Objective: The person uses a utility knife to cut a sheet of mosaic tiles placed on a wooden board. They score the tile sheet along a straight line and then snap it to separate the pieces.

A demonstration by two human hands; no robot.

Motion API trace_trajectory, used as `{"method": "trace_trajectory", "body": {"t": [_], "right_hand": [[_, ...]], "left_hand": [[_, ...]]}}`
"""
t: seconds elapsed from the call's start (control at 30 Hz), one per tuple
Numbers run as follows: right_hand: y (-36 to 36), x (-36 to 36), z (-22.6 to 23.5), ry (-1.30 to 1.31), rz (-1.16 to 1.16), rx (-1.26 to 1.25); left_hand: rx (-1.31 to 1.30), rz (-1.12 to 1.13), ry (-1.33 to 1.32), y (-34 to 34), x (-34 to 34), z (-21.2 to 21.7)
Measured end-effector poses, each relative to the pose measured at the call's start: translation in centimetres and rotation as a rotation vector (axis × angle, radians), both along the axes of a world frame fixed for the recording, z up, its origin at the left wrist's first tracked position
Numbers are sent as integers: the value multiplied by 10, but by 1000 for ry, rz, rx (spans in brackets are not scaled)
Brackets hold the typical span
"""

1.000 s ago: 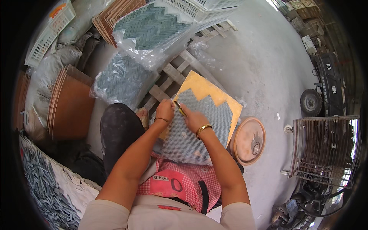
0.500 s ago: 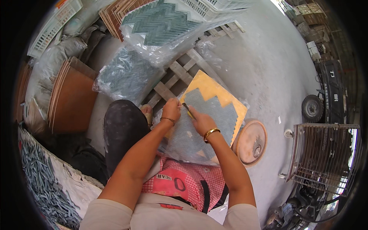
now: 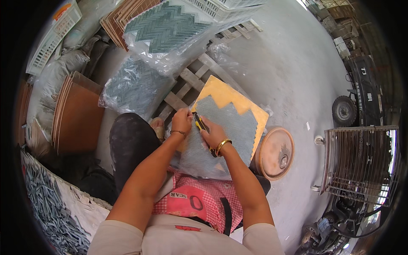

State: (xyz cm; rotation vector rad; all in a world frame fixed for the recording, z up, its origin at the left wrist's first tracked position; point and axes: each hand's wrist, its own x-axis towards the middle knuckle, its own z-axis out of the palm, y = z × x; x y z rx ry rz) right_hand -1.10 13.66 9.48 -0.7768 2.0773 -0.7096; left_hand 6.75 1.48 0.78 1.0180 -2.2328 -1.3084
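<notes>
A mesh-backed grey mosaic tile sheet [image 3: 223, 142] with a zigzag edge lies on a yellow board [image 3: 225, 91] in front of me. My right hand [image 3: 213, 135] is closed around a yellow and black utility knife [image 3: 199, 123], its tip at the sheet's left edge. Right beside that tip, my left hand [image 3: 182, 121] has its fingers pinched together at the same edge. What those fingers hold, if anything, is hidden.
A round orange-brown drum [image 3: 276, 153] stands right of the board. Beyond lie a wooden pallet [image 3: 193, 78] and green herringbone tile sheets [image 3: 170, 27] in plastic. Brown boards [image 3: 78, 117] lean at left, above loose tile strips [image 3: 53, 204]. A metal rack [image 3: 361, 163] stands at right.
My right hand has drawn back slightly toward me and left, so more of the knife shows. The left hand stays at the sheet's edge. The whole view has shifted a little.
</notes>
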Motion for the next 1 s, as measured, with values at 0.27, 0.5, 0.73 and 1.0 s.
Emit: {"method": "trace_trajectory", "body": {"t": [0.27,0.5,0.73,1.0], "right_hand": [[7,6,5,-211,-95,-33],[8,4,-7,378,277,-23],[0,-1,-10,406,414,103],[15,1,-17,315,306,-30]], "left_hand": [[-31,17,46,-1,2,-3],[-79,121,-25,11,13,-3],[9,140,38,7,12,-7],[53,170,108,10,16,-1]]}}
